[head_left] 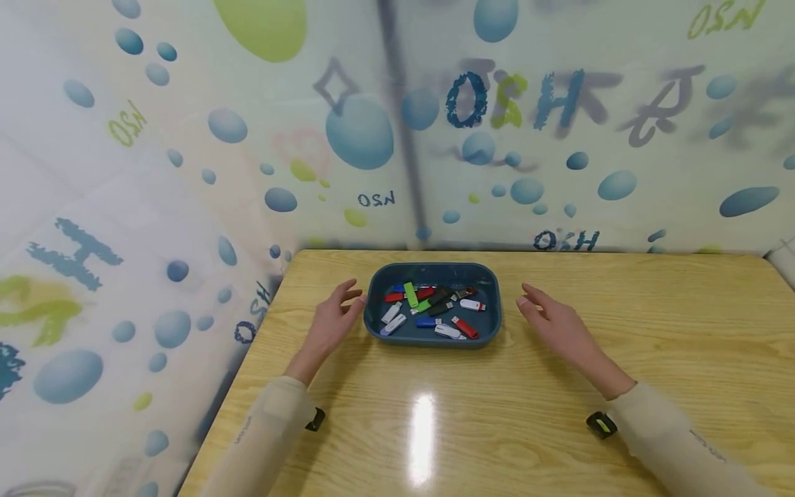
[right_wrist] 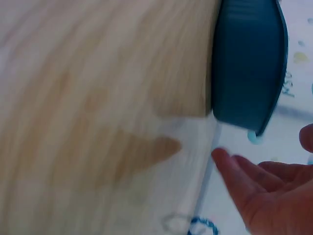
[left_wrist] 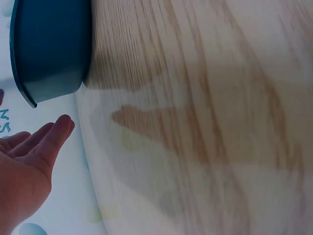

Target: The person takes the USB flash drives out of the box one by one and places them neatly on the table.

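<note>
A dark blue-green plastic tub (head_left: 433,343) with rounded corners stands on the wooden table. Inside lie several USB sticks, among them a light green one (head_left: 410,295), a blue one (head_left: 427,322), a red one (head_left: 465,327) and a white one (head_left: 394,325). My left hand (head_left: 332,321) hovers by the tub's left end, fingers loosely extended and holding nothing; the left wrist view shows a small gap between fingertips and tub (left_wrist: 54,54). On the other side, my right hand (head_left: 559,331) is held off the right end, relaxed, with nothing in it.
The light wooden table (head_left: 428,414) runs back to a wall covering (head_left: 435,166) printed with blue and green drops and letters. Another printed wall (head_left: 143,290) borders the table's left side. Dark bands with a small device (head_left: 601,424) sit at both sleeves.
</note>
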Tool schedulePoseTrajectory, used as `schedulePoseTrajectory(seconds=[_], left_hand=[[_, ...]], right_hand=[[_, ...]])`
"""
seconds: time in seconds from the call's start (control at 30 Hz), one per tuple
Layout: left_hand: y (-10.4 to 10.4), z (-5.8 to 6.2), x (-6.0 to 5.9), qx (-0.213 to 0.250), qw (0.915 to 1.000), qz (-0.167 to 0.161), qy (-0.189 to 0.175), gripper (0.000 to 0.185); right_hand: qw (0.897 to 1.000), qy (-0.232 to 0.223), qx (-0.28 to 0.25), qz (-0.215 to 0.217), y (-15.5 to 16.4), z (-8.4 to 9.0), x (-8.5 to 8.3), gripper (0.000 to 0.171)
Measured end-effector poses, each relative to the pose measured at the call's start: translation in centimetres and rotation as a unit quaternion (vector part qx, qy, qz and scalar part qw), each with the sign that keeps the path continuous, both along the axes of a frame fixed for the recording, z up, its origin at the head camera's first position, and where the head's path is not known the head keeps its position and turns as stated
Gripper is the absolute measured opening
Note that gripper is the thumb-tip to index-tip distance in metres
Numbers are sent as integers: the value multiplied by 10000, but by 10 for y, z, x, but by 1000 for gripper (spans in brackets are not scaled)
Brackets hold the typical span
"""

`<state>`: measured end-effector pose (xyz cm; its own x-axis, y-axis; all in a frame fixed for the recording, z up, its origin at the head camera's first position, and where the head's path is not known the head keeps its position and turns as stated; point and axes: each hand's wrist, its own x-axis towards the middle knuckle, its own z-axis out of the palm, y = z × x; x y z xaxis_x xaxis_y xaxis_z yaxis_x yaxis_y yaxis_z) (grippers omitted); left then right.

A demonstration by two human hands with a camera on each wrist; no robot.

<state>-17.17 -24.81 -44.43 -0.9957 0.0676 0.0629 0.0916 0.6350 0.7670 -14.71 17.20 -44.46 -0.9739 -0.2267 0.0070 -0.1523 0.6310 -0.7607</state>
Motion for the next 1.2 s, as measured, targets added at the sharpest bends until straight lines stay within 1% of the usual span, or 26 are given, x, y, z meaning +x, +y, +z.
schedulePoseTrajectory(seconds=[0.13,0.27,0.43,0.57,0.7,0.93,1.1,1.2], left_hand=[[3,-5,0,217,9996,-22,-152,57],[5,-8,0,405,9988,-22,-262,55],[5,-9,1,672,9968,-120,-404,51],[7,-9,-1,900,9943,-214,-523,46],[10,-9,-2,1037,9925,-245,-591,43],[21,-8,-3,1176,9906,-362,-599,43],[33,-8,-3,1235,9896,-443,-597,42],[41,-8,-3,1277,9886,-449,-666,42]], right_hand=[[9997,-126,-206,90,-17,-2,0,57],[9988,-328,-349,127,-27,-3,0,51],[9990,-386,-136,155,-32,-2,-2,46],[9992,-344,-34,207,-34,0,-4,38],[9994,-154,150,276,-34,0,-6,34],[9983,166,526,210,-25,-1,-8,37],[9981,149,584,110,-14,0,-8,37],[9981,106,613,45,-6,0,-9,36]])
